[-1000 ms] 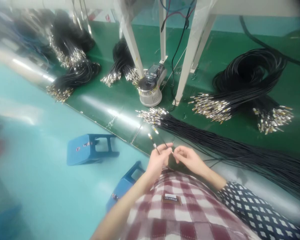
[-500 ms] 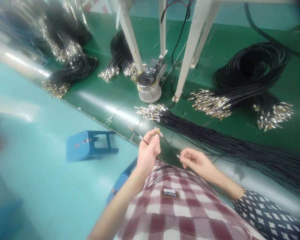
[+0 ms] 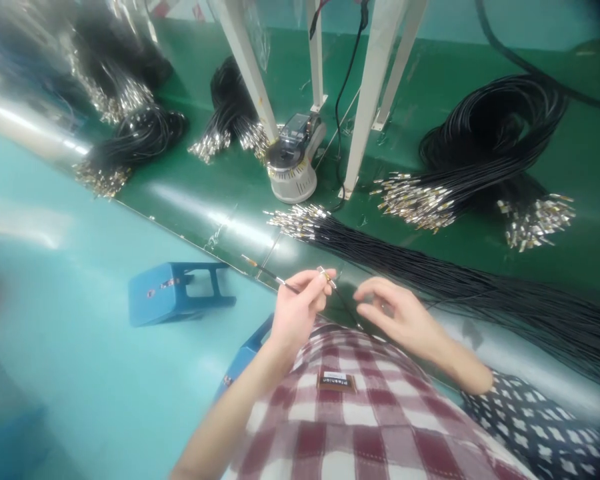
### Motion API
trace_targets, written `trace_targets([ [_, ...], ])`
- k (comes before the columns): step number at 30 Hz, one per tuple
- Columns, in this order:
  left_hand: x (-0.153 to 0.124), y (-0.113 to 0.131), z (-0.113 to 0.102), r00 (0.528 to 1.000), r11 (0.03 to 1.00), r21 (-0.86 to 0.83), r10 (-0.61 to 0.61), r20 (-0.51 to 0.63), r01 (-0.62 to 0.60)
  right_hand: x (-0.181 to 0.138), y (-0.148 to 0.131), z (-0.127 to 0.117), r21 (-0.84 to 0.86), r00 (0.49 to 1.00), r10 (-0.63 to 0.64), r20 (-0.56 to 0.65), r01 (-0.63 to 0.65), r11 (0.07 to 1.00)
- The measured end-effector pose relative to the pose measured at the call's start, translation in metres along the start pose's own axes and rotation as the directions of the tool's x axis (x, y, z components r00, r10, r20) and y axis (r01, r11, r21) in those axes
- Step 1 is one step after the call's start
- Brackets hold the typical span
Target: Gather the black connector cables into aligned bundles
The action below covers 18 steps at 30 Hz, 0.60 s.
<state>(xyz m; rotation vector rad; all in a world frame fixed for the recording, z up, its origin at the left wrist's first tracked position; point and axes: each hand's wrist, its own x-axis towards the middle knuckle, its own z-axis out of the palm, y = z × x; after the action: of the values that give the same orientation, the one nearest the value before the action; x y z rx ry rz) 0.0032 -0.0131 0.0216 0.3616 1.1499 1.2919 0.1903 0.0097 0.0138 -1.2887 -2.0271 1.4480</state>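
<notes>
My left hand (image 3: 296,312) pinches a thin black cable (image 3: 267,272) whose metal-tipped ends stick out to the left and right of the fingers, just over the front edge of the green belt (image 3: 230,193). My right hand (image 3: 399,315) hovers a little to the right with its fingers loosely curled and spread, close to the cable but not visibly gripping it. Right behind both hands lies a long straight bundle of black cables with silver connectors (image 3: 300,221).
Several coiled cable bundles (image 3: 485,147) with gold and silver plugs lie on the belt. A round grey device (image 3: 291,167) sits by white frame legs (image 3: 365,100). Blue stools (image 3: 177,292) stand on the teal floor at left. A checked apron covers my lap.
My right hand has let go of the cable end and opened. My left hand drew apart from it, then lowered slightly with the cable still pinched.
</notes>
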Motion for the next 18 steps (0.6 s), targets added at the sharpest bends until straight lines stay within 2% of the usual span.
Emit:
trace_targets([
  [5,-0.006,0.004,0.004,0.998,0.998,-0.001,-0.057,0.018,0.057,0.013,-0.027,0.011,0.202,1.0,0.003,0.018,-0.007,0.979],
  [11,-0.011,-0.003,0.004,0.985,0.994,0.066,-0.1,0.143,0.091,0.019,-0.035,0.013,0.27,0.992,0.07,-0.106,-0.039,0.962],
  [13,-0.011,-0.008,0.005,0.984,0.994,0.069,-0.097,0.149,0.088,0.02,-0.035,0.012,0.37,0.993,0.093,-0.068,-0.062,0.927],
  [15,-0.011,-0.01,0.005,0.988,0.995,0.05,-0.095,0.123,0.089,0.019,-0.032,0.012,0.438,0.997,0.079,0.026,-0.082,0.895],
  [18,-0.008,-0.008,0.002,0.991,0.993,-0.001,-0.114,0.064,0.114,0.012,-0.022,0.013,0.333,0.991,0.042,0.129,-0.083,0.939],
])
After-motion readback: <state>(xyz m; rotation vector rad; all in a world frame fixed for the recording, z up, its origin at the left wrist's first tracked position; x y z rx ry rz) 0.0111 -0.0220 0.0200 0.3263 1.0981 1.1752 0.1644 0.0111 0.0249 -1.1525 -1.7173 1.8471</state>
